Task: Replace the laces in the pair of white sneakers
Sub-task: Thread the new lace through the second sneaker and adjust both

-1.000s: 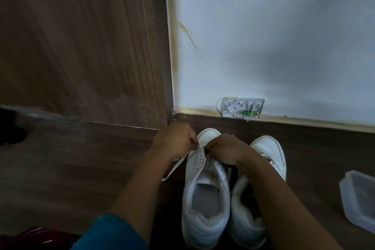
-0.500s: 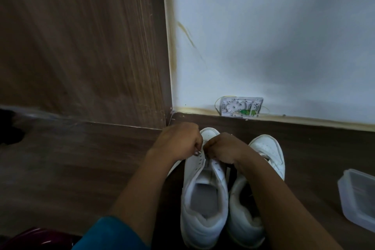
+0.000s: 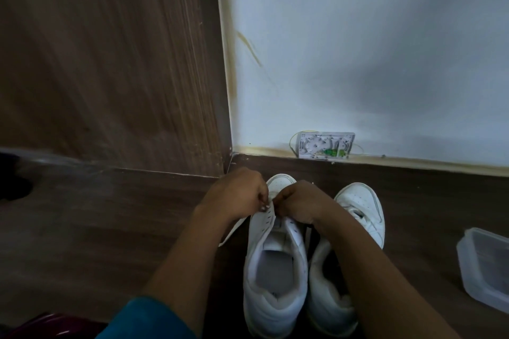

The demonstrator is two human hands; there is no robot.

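An unlaced white sneaker (image 3: pixel 275 270) is found directly below the fingers, a second sneaker (image 3: pixel 358 206) just right of them. A lace (image 3: pixel 234 231) trailing leftward is pinched by the curled left hand (image 3: pixel 237 195). The right hand (image 3: pixel 300 201) is curled fingertip to fingertip against it, and its hold cannot be told.

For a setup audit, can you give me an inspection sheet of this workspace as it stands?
Surface: dark wood floor.
Job's things: unlaced sneaker beside other sneaker, toes toward the wall; white lace trails left on the floor.
Clutter: clear plastic container.
Grippers: left hand pinches the lace; right hand grips the unlaced sneaker's front.
Cables: thin yellow wire at open wall box.
Surroundings: white wall, wood panel.
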